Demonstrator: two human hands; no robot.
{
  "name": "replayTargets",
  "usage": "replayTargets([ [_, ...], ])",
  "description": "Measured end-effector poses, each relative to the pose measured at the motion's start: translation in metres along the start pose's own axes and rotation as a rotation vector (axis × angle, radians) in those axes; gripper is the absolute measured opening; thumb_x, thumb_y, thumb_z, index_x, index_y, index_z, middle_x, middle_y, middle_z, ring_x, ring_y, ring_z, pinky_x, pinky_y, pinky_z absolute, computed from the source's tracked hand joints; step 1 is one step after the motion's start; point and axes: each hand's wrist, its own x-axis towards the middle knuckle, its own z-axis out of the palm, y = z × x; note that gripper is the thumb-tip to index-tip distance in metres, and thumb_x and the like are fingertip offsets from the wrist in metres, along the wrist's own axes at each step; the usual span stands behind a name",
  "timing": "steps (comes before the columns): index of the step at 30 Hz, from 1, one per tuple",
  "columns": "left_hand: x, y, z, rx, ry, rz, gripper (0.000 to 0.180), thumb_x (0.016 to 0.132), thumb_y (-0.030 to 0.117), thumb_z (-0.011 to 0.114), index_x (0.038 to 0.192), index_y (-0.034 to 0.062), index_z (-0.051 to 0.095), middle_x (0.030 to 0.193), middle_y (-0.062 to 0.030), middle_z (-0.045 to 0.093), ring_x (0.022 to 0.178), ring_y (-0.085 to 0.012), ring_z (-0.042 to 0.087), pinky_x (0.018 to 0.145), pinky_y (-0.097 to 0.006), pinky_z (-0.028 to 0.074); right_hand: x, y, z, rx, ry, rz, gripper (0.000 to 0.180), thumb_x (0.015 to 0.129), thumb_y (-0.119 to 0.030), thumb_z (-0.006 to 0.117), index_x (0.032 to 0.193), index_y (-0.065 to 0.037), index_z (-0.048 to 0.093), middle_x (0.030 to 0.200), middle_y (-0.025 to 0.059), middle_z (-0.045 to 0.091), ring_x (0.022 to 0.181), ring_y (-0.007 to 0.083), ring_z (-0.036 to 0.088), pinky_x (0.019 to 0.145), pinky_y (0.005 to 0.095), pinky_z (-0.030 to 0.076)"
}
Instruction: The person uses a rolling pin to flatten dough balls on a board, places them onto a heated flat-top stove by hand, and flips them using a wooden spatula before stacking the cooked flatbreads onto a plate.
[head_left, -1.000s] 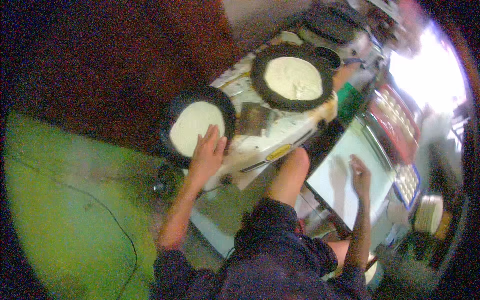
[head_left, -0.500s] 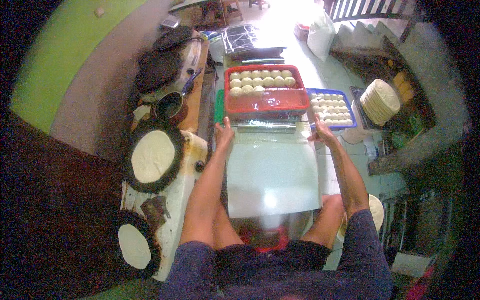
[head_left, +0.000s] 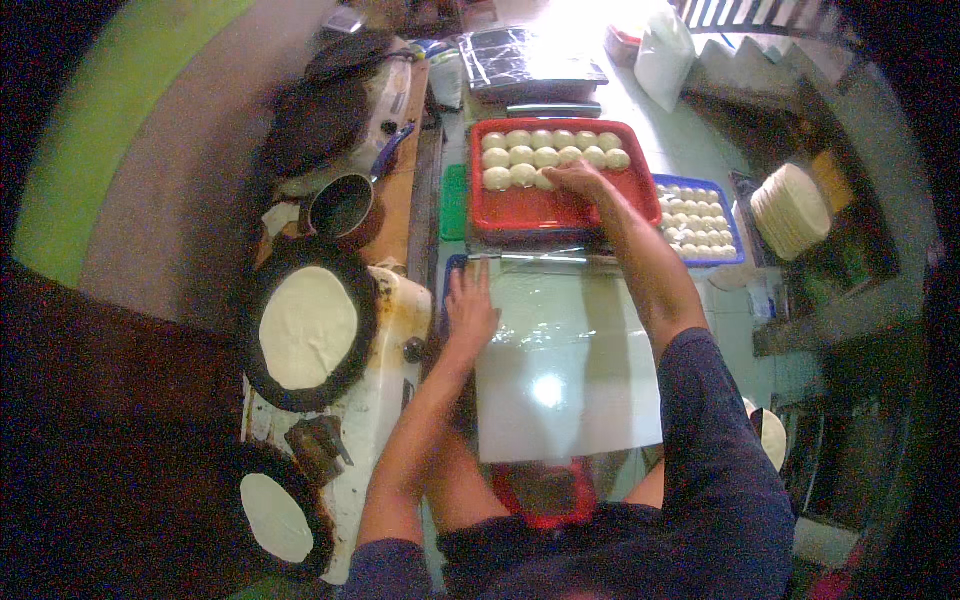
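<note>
A red tray (head_left: 612, 205) beyond the board holds rows of round white dough balls (head_left: 546, 158). My right hand (head_left: 578, 180) reaches into it, fingers closed around the ball at the right end of the nearest row; that ball is partly hidden by the fingers. Across my lap lies a smooth, pale board (head_left: 570, 400), shiny over its far part. My left hand (head_left: 472, 308) rests flat at the board's far left, fingers stretched out and holding nothing. At the board's far edge is a metal bar (head_left: 540, 259).
On the left, two dark griddles hold flat rounds of dough (head_left: 308, 328) (head_left: 276, 518), near a small saucepan (head_left: 342, 208) with a blue handle. To the right stand a blue tray (head_left: 738, 250) of smaller dough balls and a stack of flatbreads (head_left: 792, 212).
My right hand has left the board's right side and reached forward into the red tray, onto a dough ball. My left hand has turned and laid itself flat. The whole view has shifted slightly.
</note>
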Motion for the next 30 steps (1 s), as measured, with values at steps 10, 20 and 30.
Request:
replayTargets([
  [10,-0.005,-0.005,0.026,-0.203,0.071,-0.083,0.019,0.091,0.019,0.054,0.101,0.0035,0.059,0.103,-0.0175,0.061,0.102,-0.0366,0.057,0.084,-0.053,0.045,-0.131,-0.062,0.012,0.503,0.045,-0.215,0.045,0.077,-0.02,0.079,0.115,-0.004,0.06,0.111,0.0094,0.066,0.09,0.0208,0.065,0.078,0.0336,0.055],
  [20,-0.017,0.032,-0.063,-0.275,0.388,0.007,0.015,0.093,0.018,0.052,0.096,0.0049,0.059,0.096,-0.0173,0.062,0.094,-0.038,0.059,0.076,-0.055,0.046,-0.337,0.04,0.097,-0.113,-0.277,-0.347,0.052,0.084,-0.026,0.07,0.128,-0.001,0.057,0.123,0.0244,0.059,0.121,0.0381,0.053,0.102,0.0468,0.043],
  [30,-0.08,0.043,-0.088,-0.445,0.387,0.1,0.013,0.093,0.017,0.055,0.098,0.0056,0.06,0.096,-0.0176,0.061,0.097,-0.039,0.057,0.08,-0.053,0.043,-0.359,-0.019,0.158,-0.564,0.022,-0.277,0.096,0.092,-0.069,0.038,0.153,0.001,0.014,0.159,0.0257,0.011,0.149,0.0372,0.007,0.12,0.0536,0.005],
])
